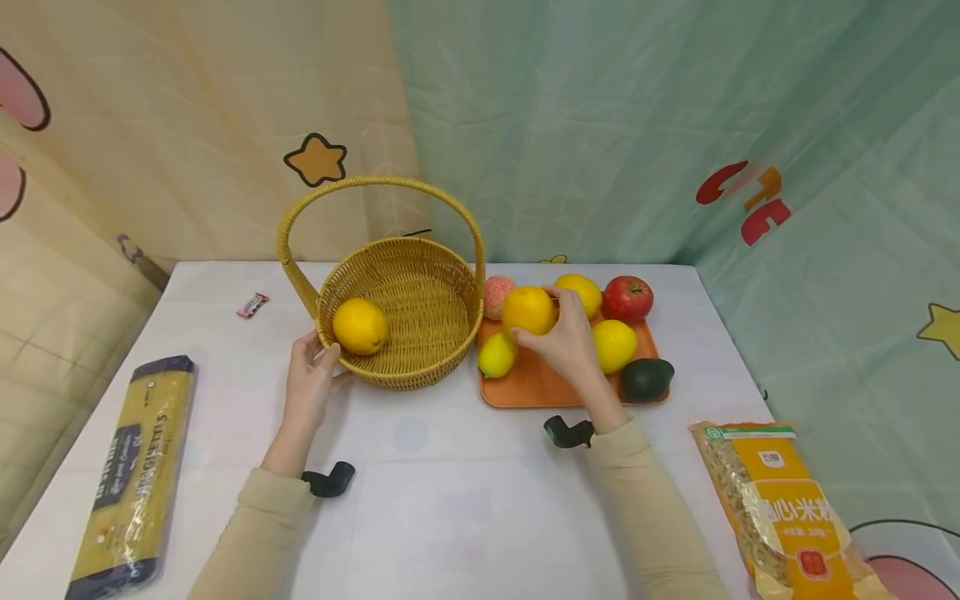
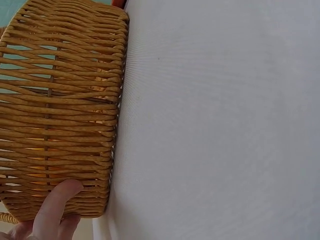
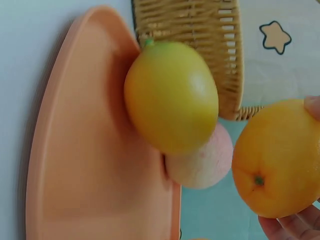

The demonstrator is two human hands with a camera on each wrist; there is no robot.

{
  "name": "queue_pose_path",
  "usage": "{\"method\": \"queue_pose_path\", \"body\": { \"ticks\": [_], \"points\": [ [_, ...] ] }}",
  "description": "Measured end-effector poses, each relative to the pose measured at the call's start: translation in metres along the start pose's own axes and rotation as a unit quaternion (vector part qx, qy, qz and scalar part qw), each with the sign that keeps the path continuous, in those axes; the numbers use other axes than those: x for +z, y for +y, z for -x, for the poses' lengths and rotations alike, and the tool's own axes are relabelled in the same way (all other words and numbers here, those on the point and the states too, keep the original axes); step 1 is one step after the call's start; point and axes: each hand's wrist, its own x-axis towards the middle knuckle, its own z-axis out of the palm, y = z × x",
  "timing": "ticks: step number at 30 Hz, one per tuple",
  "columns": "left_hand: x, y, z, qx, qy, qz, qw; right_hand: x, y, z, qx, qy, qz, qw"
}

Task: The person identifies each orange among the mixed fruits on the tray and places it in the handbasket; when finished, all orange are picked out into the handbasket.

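A woven basket (image 1: pixel 405 367) with a tall handle stands left of centre, an orange-yellow fruit (image 1: pixel 361 326) lying inside at its left. My left hand (image 1: pixel 309 379) holds the basket's left side; in the left wrist view its thumb (image 2: pixel 59 200) presses on the wicker wall (image 2: pixel 60 120). Over the orange tray (image 1: pixel 525 392), my right hand (image 1: pixel 566 337) grips an orange (image 1: pixel 529 310). The right wrist view shows that orange (image 3: pixel 280 160) between the fingers, beside a yellow-green fruit (image 3: pixel 171 97) and a pink fruit (image 3: pixel 200 159) at the tray (image 3: pixel 95 150).
Around the tray are a red apple (image 1: pixel 627 299), yellow fruits (image 1: pixel 614 346), a dark green fruit (image 1: pixel 647 380) and a small yellow-green fruit (image 1: pixel 497 356). A spaghetti pack (image 1: pixel 138 475) lies far left, a candy (image 1: pixel 252 305) behind it, and an orange-and-clear food bag (image 1: pixel 787 508) at right.
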Motion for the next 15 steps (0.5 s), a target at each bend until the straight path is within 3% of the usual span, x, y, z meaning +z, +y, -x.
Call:
{"method": "queue_pose_path", "body": {
  "ticks": [5,11,15],
  "points": [
    [-0.001,0.004,0.001,-0.004,-0.006,-0.001,1.0000,0.010,-0.013,0.003,-0.020,0.004,-0.059,0.9981],
    [-0.003,0.007,0.003,-0.008,-0.009,-0.005,0.9999,0.033,-0.030,0.005,-0.059,-0.004,-0.135,0.9891],
    [-0.005,0.008,0.005,-0.008,-0.011,-0.006,0.9999,0.049,-0.042,0.002,-0.093,-0.029,-0.149,0.9840]
  ]
}}
